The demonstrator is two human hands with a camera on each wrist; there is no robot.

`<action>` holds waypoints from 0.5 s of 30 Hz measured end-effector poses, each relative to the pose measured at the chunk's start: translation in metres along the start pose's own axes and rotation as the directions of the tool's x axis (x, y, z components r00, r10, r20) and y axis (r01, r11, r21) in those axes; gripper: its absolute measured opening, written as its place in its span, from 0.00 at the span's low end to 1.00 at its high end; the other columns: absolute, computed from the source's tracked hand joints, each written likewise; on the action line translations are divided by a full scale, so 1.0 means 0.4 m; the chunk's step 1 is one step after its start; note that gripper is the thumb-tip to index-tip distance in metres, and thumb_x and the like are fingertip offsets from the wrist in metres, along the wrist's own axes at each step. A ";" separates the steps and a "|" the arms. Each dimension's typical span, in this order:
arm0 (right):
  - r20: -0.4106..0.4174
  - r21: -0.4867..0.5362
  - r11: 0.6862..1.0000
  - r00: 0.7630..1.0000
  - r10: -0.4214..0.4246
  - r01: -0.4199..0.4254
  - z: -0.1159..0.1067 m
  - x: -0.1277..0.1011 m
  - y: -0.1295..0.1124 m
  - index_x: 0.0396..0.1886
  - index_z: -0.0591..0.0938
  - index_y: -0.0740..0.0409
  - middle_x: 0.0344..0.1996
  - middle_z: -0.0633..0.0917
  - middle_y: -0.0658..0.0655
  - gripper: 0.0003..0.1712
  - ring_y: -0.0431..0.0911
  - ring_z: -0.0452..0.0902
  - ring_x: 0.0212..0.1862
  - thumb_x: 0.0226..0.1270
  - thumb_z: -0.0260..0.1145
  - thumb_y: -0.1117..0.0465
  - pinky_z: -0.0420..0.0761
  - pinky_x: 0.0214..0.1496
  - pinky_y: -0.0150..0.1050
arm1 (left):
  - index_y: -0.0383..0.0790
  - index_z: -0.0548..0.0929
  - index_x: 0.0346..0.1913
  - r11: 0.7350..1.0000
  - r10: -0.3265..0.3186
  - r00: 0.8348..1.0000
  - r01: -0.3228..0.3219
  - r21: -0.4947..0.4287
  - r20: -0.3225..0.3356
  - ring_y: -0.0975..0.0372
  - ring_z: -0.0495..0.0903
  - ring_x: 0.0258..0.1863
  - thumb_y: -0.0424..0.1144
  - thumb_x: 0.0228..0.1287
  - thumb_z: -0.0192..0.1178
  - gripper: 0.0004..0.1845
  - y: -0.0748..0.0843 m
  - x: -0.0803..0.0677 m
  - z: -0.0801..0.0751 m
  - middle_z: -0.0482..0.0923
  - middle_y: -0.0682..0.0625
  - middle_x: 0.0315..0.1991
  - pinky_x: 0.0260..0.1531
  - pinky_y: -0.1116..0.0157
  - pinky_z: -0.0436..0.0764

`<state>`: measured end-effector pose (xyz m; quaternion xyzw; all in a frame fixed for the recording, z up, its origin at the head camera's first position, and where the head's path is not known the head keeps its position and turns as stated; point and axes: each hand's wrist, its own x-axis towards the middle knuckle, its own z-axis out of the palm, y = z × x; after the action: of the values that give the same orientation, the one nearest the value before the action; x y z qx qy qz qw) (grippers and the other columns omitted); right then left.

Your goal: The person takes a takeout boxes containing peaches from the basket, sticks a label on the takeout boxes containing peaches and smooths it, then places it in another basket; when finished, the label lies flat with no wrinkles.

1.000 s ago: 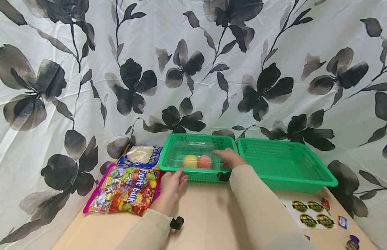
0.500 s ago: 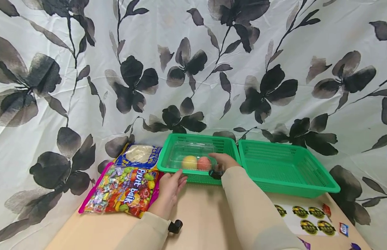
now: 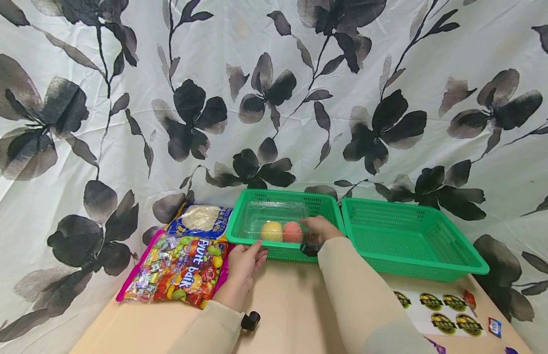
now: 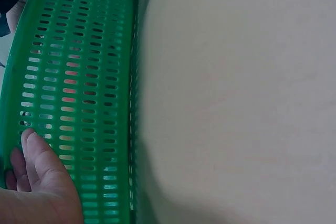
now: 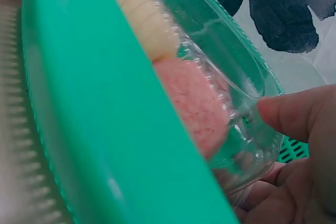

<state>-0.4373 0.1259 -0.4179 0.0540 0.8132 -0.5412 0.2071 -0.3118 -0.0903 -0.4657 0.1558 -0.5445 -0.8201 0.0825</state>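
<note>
Fingers on a clear clamshell in the left green basket.

The right hand is curled onto the end of the clear plastic clamshell, its grip closed there; the left hand is laid open against the left green basket, bracing it on the bench. A light, level grasp seems best, so the yellow and pink cakes are not crushed.
</note>
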 end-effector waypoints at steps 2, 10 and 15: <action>-0.007 -0.029 1.000 1.000 -0.013 0.012 -0.003 -0.008 -0.002 0.60 0.76 0.69 0.09 0.59 0.47 0.27 0.41 0.52 0.12 0.80 0.56 0.48 0.65 0.18 0.37 | 0.30 0.74 0.43 1.000 0.010 1.000 -0.010 0.002 0.002 0.62 0.89 0.31 0.37 0.71 0.65 0.13 -0.003 0.001 0.000 0.89 0.39 0.35 0.32 0.68 0.87; -0.055 0.065 0.997 0.997 -0.049 0.052 -0.013 -0.041 -0.002 0.75 0.67 0.64 0.38 0.83 0.59 0.33 0.44 0.77 0.24 0.79 0.57 0.50 0.81 0.28 0.38 | 0.30 0.75 0.46 0.999 0.008 1.000 -0.008 0.037 -0.005 0.61 0.89 0.33 0.37 0.71 0.65 0.13 -0.001 -0.004 -0.001 0.88 0.37 0.39 0.34 0.68 0.88; -0.056 0.165 0.983 0.996 -0.073 0.081 -0.040 -0.062 -0.015 0.78 0.63 0.65 0.74 0.67 0.67 0.36 0.59 0.81 0.59 0.80 0.56 0.51 0.85 0.55 0.50 | 0.28 0.76 0.49 0.997 0.033 0.999 -0.033 0.064 0.003 0.59 0.89 0.33 0.37 0.71 0.65 0.15 0.007 -0.005 0.004 0.87 0.34 0.40 0.34 0.68 0.88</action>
<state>-0.4211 0.1411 -0.3977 0.0532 0.7714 -0.6134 0.1606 -0.3106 -0.0895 -0.4620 0.1483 -0.5731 -0.8009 0.0903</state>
